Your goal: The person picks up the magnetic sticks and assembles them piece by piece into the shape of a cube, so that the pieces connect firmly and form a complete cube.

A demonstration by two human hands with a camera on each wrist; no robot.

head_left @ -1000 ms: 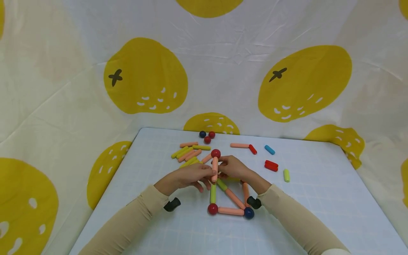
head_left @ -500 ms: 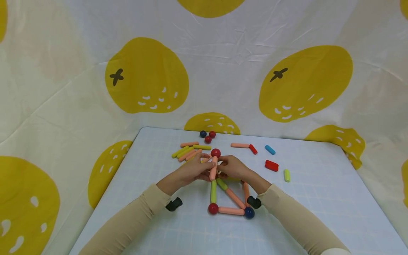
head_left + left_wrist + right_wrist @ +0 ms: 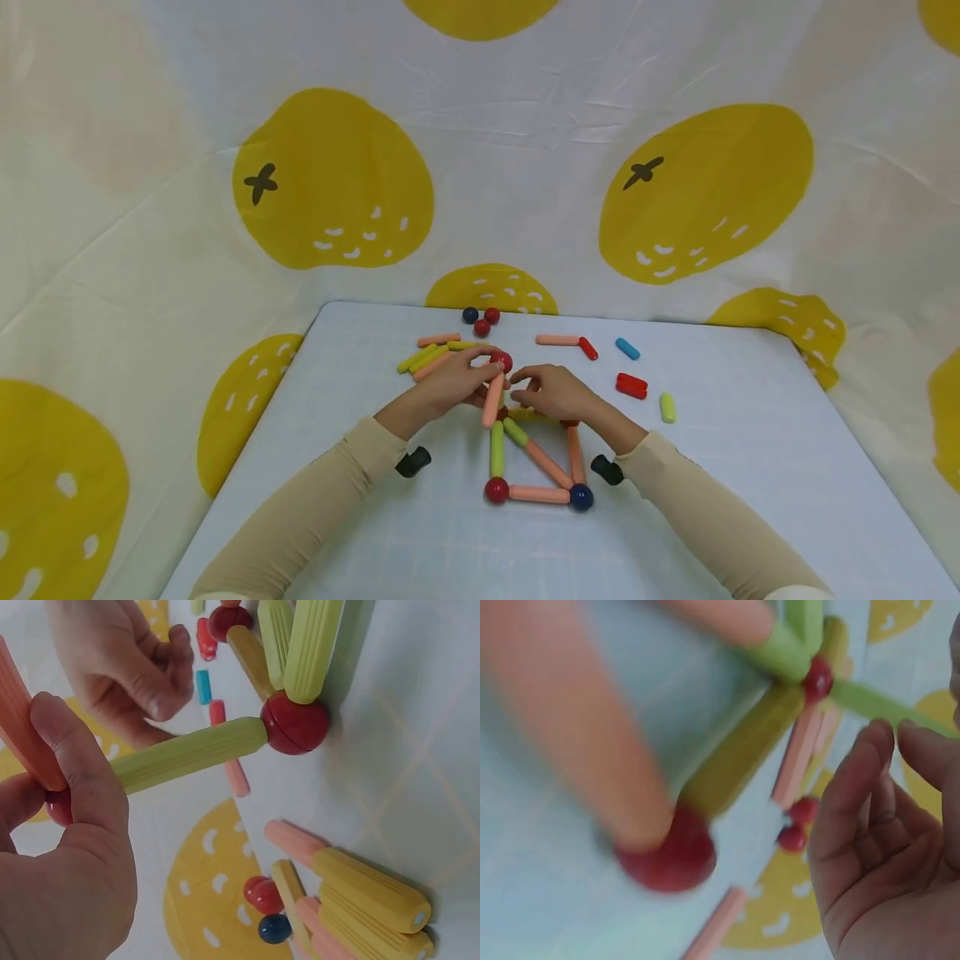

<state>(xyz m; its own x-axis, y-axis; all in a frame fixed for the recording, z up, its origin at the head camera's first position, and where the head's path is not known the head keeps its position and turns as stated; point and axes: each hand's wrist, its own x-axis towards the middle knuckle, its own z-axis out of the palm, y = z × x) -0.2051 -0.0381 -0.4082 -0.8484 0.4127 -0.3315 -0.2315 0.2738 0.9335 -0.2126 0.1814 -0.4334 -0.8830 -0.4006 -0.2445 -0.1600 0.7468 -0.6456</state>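
Tabletop [image 3: 420,533], w/ rod-and-ball frame [image 3: 538,495] resting on it. L hand [image 3: 450,385], above frame's far L corner: grip pinches peach rod [image 3: 492,403] where it meets top red ball [image 3: 506,360]. R hand [image 3: 558,392], above frame's far side: grip relaxed, holding nothing, nr upright green rod [image 3: 195,754]. Beyond frame: loose yellow rods [image 3: 429,360] to L, blue rod [image 3: 627,348] to R, 3 balls [image 3: 482,327] farthest off.

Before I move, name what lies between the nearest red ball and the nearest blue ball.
One peach stick spans from the nearest red ball to the nearest blue ball; the head view shows it.
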